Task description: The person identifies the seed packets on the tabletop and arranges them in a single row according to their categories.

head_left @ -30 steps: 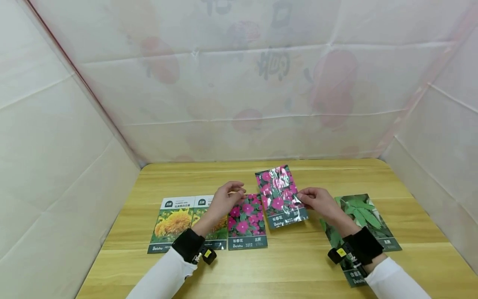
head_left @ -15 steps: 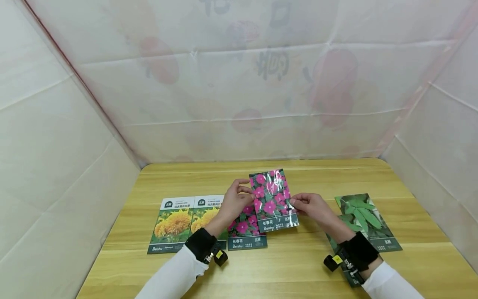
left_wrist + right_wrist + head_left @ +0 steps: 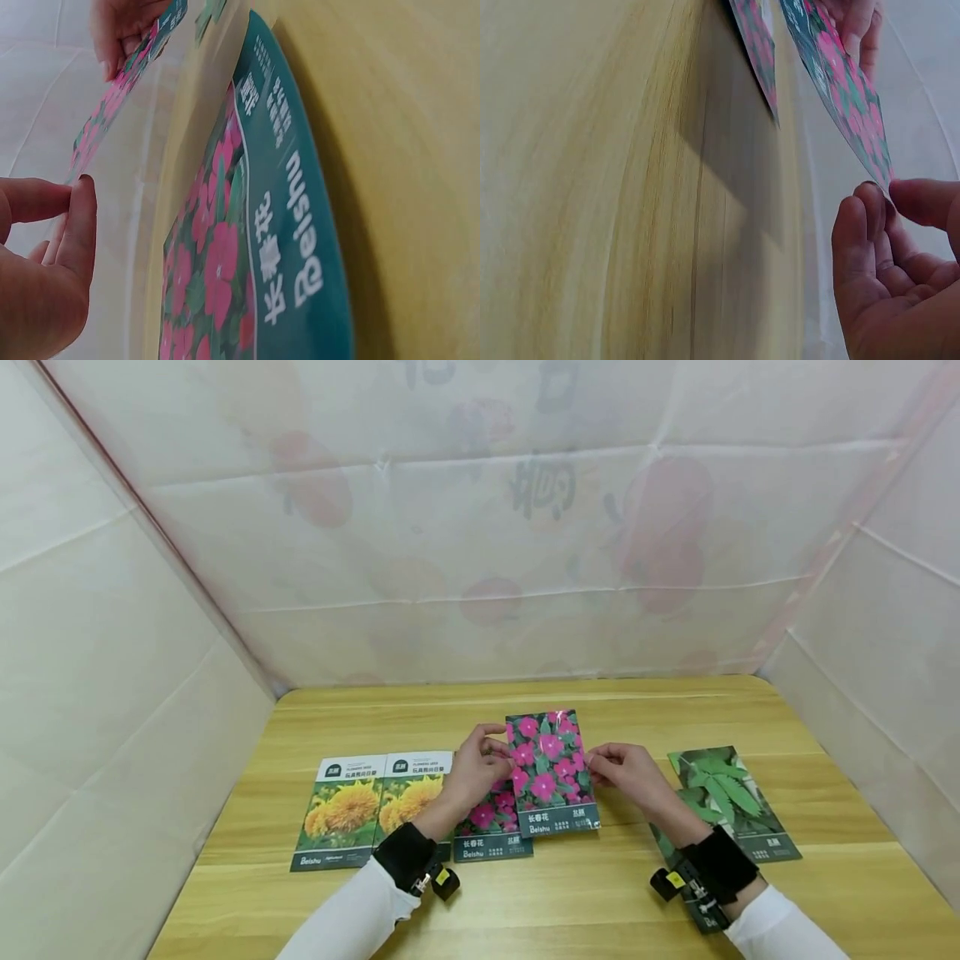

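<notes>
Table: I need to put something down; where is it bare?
Bare table: in front, between the sleeves; behind, between the yellow packets and back wall. Crowded: centre, with left hand, right hand and pink packets; right, with green packets under a wristband.

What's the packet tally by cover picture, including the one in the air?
yellow sunflower seed packets: 2
pink periwinkle packets: 2
green-leaf packets: 2
Total visible: 6
</notes>
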### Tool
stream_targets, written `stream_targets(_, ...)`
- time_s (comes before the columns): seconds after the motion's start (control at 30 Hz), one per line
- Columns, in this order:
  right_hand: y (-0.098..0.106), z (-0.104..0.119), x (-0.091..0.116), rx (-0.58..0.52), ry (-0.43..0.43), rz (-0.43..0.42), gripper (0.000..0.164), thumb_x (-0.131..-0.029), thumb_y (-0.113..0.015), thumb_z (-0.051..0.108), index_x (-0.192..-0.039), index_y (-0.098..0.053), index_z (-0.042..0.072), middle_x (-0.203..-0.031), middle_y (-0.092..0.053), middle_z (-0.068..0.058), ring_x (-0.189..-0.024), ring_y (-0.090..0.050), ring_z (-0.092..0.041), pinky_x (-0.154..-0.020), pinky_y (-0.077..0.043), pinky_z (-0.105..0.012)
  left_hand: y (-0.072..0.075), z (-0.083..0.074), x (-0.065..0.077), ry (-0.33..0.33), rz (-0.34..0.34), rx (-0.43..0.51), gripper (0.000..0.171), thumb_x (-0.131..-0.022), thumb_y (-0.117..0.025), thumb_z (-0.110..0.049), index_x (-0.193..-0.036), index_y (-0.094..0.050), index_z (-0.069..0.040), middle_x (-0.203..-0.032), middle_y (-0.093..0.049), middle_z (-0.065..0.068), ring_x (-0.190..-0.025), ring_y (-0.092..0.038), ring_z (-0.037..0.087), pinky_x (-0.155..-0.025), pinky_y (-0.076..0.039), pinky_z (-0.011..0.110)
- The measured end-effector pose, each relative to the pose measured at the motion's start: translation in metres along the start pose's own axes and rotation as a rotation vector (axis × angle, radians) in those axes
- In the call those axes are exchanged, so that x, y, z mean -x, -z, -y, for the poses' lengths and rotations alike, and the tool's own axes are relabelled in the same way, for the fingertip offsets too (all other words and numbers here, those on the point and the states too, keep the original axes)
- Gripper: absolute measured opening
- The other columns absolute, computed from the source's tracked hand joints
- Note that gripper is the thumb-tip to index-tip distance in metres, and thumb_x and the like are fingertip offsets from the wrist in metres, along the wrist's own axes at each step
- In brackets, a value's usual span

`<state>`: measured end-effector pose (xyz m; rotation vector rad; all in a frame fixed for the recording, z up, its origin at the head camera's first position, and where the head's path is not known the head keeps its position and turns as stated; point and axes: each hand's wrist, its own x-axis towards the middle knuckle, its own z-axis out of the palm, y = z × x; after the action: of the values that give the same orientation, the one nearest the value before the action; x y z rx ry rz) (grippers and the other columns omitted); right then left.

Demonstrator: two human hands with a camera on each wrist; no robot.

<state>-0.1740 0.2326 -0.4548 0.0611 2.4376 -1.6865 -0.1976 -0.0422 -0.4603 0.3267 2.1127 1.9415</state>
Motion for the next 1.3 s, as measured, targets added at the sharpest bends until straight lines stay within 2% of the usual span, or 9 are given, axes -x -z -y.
stream_targets(0.2, -0.001, -0.001, 0.001, 0.023, 0.012, -0.002, 0.031, -0.108, -0.059, 0.016, -0.121, -0.065, -0.012, -0.096, -0.068, -0.013, -0.086, -0.066, -0.021, -0.079, -0.065, -0.037, -0.003, 0.002, 0.004, 0.005, 0.030, -0.010, 0.056, -0.098, -0.063, 0.001, -0.150, -0.043, -0.005, -0.118, -0.064, 0.019, -0.093, -0.069, 0.028, -0.090, -0.060, 0.056)
stream_targets(0.4, 0.004, -0.007, -0.003, 0.042, 0.002, 0.011, 0.027, -0.110, -0.054, 0.011, -0.119, -0.064, -0.012, -0.094, -0.066, -0.013, -0.084, -0.064, -0.021, -0.075, -0.064, -0.032, 0.000, 0.005, 0.007, -0.065, 0.033, -0.122, 0.049, -0.103, -0.064, -0.010, -0.149, -0.046, -0.003, -0.125, -0.064, 0.017, -0.107, -0.068, 0.025, -0.089, -0.062, 0.039)
stream_targets(0.43, 0.005, -0.009, -0.003, 0.045, -0.002, 0.011, 0.027, -0.110, -0.054, 0.010, -0.119, -0.064, -0.013, -0.094, -0.066, -0.013, -0.083, -0.064, -0.021, -0.074, -0.064, -0.032, 0.002, 0.008, 0.007, -0.107, 0.034, -0.141, 0.047, -0.105, -0.063, -0.011, -0.148, -0.047, -0.002, -0.127, -0.064, 0.017, -0.110, -0.067, 0.026, -0.087, -0.061, 0.036)
stream_targets(0.57, 0.009, -0.014, -0.005, 0.075, -0.019, 0.008, 0.027, -0.110, -0.053, 0.008, -0.120, -0.065, -0.014, -0.093, -0.066, -0.013, -0.082, -0.063, -0.021, -0.071, -0.063, -0.031, 0.011, 0.012, 0.009, -0.175, 0.019, -0.128, 0.043, -0.105, -0.062, -0.013, -0.145, -0.050, 0.001, -0.136, -0.058, 0.023, -0.122, -0.060, 0.032, -0.099, -0.057, 0.039)
stream_targets(0.63, 0.009, -0.015, -0.005, 0.082, -0.036, 0.006, 0.026, -0.109, -0.053, 0.007, -0.119, -0.066, -0.014, -0.092, -0.066, -0.013, -0.081, -0.063, -0.021, -0.070, -0.063, -0.030, 0.018, 0.022, 0.005, -0.216, 0.001, -0.141, 0.041, -0.106, -0.062, -0.016, -0.142, -0.053, 0.000, -0.136, -0.058, 0.021, -0.123, -0.059, 0.031, -0.102, -0.056, 0.038)
stream_targets(0.77, 0.009, -0.019, -0.004, 0.098, -0.071, 0.006, 0.026, -0.109, -0.052, 0.005, -0.120, -0.065, -0.014, -0.091, -0.067, -0.013, -0.081, -0.065, -0.020, -0.069, -0.063, -0.029, 0.032, 0.037, -0.001, -0.214, -0.031, -0.147, 0.039, -0.107, -0.063, -0.024, -0.141, -0.056, -0.007, -0.137, -0.058, 0.014, -0.124, -0.059, 0.023, -0.103, -0.055, 0.032)
stream_targets(0.97, 0.008, -0.023, -0.002, 0.102, -0.088, 0.021, 0.029, -0.109, -0.052, 0.006, -0.123, -0.064, -0.016, -0.093, -0.068, -0.014, -0.081, -0.066, -0.018, -0.070, -0.063, -0.030, 0.040, 0.009, 0.014, -0.203, -0.062, -0.094, 0.035, -0.105, -0.063, -0.013, -0.138, -0.057, -0.002, -0.138, -0.056, 0.026, -0.124, -0.058, 0.036, -0.104, -0.056, 0.044)
stream_targets(1.2, 0.006, -0.028, -0.004, 0.092, -0.093, 0.028, 0.028, -0.109, -0.054, 0.006, -0.120, -0.065, -0.016, -0.087, -0.066, -0.012, -0.077, -0.063, -0.018, -0.066, -0.063, -0.029, 0.052, 0.056, -0.001, -0.268, -0.052, -0.134, 0.039, -0.108, -0.061, -0.021, -0.142, -0.054, -0.004, -0.138, -0.056, 0.014, -0.123, -0.057, 0.025, -0.100, -0.056, 0.037)
stream_targets(1.3, 0.005, -0.030, -0.004, 0.084, -0.092, 0.029, 0.027, -0.108, -0.054, 0.005, -0.121, -0.065, -0.016, -0.086, -0.066, -0.011, -0.077, -0.064, -0.018, -0.066, -0.063, -0.028, 0.052, 0.047, 0.004, -0.248, -0.049, -0.127, 0.039, -0.108, -0.060, -0.018, -0.142, -0.053, 0.000, -0.139, -0.056, 0.017, -0.125, -0.056, 0.030, -0.103, -0.055, 0.041)
